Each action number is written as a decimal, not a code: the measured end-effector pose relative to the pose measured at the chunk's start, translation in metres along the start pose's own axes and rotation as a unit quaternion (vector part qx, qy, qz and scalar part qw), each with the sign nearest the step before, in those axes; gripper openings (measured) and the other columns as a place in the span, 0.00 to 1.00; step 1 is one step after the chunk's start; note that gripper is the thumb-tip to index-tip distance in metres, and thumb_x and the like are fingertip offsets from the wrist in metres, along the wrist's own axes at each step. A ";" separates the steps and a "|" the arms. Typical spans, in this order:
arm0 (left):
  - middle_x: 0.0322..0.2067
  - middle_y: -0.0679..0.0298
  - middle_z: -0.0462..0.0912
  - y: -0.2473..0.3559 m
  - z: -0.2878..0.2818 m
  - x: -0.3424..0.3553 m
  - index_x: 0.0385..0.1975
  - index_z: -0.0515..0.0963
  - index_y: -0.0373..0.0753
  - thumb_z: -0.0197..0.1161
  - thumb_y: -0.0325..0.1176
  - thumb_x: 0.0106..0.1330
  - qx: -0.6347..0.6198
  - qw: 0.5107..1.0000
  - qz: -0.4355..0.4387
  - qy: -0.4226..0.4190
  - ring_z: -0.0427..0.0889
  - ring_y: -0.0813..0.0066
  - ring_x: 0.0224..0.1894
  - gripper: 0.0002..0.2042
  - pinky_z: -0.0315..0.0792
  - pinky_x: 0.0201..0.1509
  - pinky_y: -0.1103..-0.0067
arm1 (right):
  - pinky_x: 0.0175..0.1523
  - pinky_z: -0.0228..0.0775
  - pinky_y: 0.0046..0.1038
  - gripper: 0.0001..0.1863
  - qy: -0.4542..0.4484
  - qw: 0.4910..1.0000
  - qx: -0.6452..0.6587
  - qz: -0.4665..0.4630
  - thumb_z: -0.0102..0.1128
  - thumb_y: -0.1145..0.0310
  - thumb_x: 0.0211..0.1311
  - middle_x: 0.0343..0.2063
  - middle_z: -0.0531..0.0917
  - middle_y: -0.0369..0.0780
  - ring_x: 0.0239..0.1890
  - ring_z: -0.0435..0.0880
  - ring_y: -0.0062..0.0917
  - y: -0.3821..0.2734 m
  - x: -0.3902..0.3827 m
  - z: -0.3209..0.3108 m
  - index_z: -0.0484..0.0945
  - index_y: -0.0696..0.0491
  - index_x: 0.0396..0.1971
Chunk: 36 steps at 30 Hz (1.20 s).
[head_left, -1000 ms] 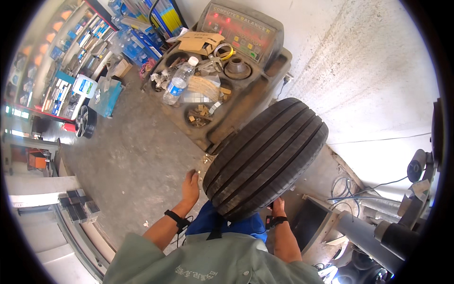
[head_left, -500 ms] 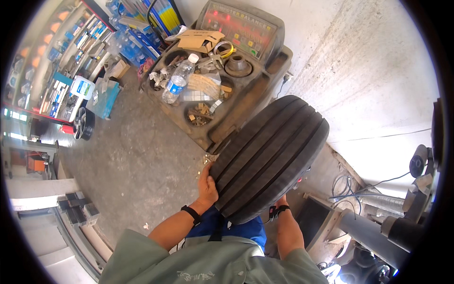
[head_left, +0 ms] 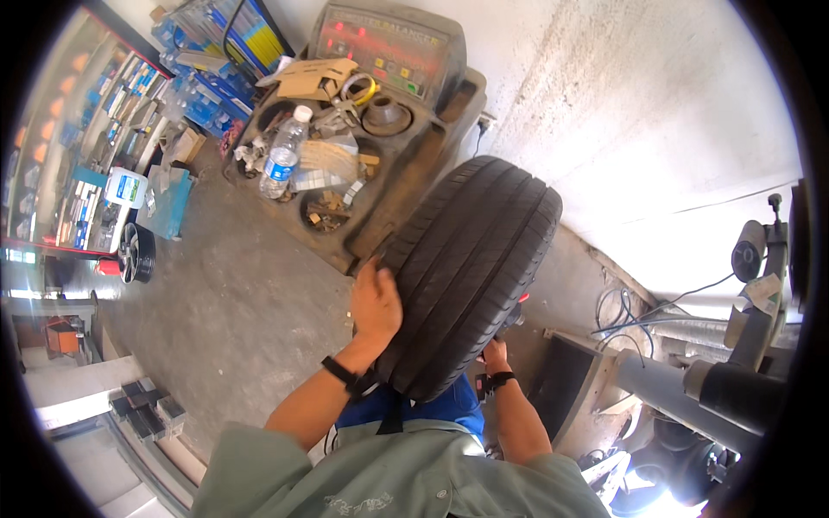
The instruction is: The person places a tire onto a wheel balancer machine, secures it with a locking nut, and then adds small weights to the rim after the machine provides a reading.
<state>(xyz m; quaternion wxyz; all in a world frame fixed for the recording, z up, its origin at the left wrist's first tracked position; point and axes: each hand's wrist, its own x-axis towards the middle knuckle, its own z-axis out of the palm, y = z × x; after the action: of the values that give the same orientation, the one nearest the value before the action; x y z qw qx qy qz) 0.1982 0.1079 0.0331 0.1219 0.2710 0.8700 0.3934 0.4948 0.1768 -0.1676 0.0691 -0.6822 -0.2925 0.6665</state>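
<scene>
A large black tyre (head_left: 471, 268) stands upright in front of me, its ribbed tread facing up toward the camera. My left hand (head_left: 375, 304) lies flat against its left sidewall, a black band on that wrist. My right hand (head_left: 495, 354) grips the tyre's lower right side from underneath and is mostly hidden by the tread; it also wears a dark wristband. The tyre sits beside the wheel balancing machine (head_left: 380, 129).
The balancer's top tray holds a plastic water bottle (head_left: 283, 154), cardboard, cones and small weights. Shelves of boxed goods (head_left: 95, 147) line the left wall, a wheel rim (head_left: 134, 252) below them. Hoses and a grey machine (head_left: 717, 380) crowd the right. Concrete floor (head_left: 233, 311) spreads left.
The tyre has risen and turned more upright, closer to the balancer. My left hand climbed higher up its left sidewall; my right hand stayed under its lower right side.
</scene>
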 end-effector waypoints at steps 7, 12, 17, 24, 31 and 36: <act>0.52 0.41 0.76 -0.091 -0.001 -0.073 0.58 0.68 0.29 0.41 0.50 0.72 -0.177 0.983 0.037 0.016 0.75 0.43 0.55 0.28 0.67 0.60 0.65 | 0.22 0.70 0.24 0.14 -0.012 0.974 0.000 -0.225 0.54 0.60 0.63 0.21 0.79 0.37 0.16 0.76 0.22 0.072 0.097 -0.027 0.79 0.56 0.38; 0.50 0.38 0.76 -0.210 -0.033 -0.134 0.58 0.68 0.28 0.47 0.44 0.71 0.083 0.980 -0.164 -0.077 0.76 0.43 0.53 0.25 0.69 0.58 0.64 | 0.18 0.60 0.26 0.12 -0.017 0.998 0.002 -0.056 0.55 0.62 0.60 0.19 0.77 0.36 0.15 0.72 0.21 0.020 0.000 0.001 0.79 0.56 0.30; 0.47 0.40 0.79 -0.029 -0.030 -0.012 0.55 0.71 0.28 0.49 0.36 0.70 -0.054 0.998 -0.031 0.008 0.79 0.45 0.50 0.20 0.71 0.56 0.64 | 0.17 0.60 0.25 0.11 -0.066 0.994 -0.030 0.076 0.55 0.64 0.59 0.17 0.72 0.35 0.14 0.72 0.21 -0.038 -0.029 -0.008 0.75 0.55 0.22; 0.50 0.43 0.78 -0.054 -0.021 -0.059 0.54 0.73 0.32 0.46 0.38 0.71 -0.072 0.994 -0.022 0.078 0.77 0.46 0.53 0.20 0.70 0.57 0.65 | 0.33 0.79 0.26 0.22 -0.112 0.977 0.181 -0.011 0.50 0.61 0.68 0.35 0.86 0.44 0.34 0.87 0.29 0.037 0.032 0.003 0.72 0.54 0.59; 0.51 0.40 0.76 -0.157 -0.033 -0.119 0.56 0.71 0.31 0.49 0.39 0.69 0.002 0.988 -0.130 -0.083 0.75 0.44 0.56 0.21 0.68 0.60 0.63 | 0.38 0.74 0.29 0.22 -0.184 0.981 0.018 0.059 0.45 0.49 0.70 0.41 0.83 0.36 0.41 0.81 0.27 0.027 0.057 -0.033 0.74 0.48 0.52; 0.50 0.39 0.76 -0.082 -0.048 -0.071 0.59 0.68 0.30 0.54 0.41 0.68 -0.002 0.991 -0.130 0.001 0.75 0.41 0.54 0.25 0.69 0.59 0.63 | 0.20 0.64 0.29 0.11 -0.189 0.966 0.015 0.175 0.49 0.54 0.67 0.20 0.74 0.31 0.19 0.71 0.22 -0.009 0.030 -0.051 0.76 0.43 0.34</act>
<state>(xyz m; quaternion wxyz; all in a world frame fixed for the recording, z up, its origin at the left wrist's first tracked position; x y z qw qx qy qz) 0.2057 -0.0068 0.0038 0.1717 0.1549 0.8973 0.3760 0.5392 0.2139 -0.1841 -0.0949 -0.5830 -0.1661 0.7896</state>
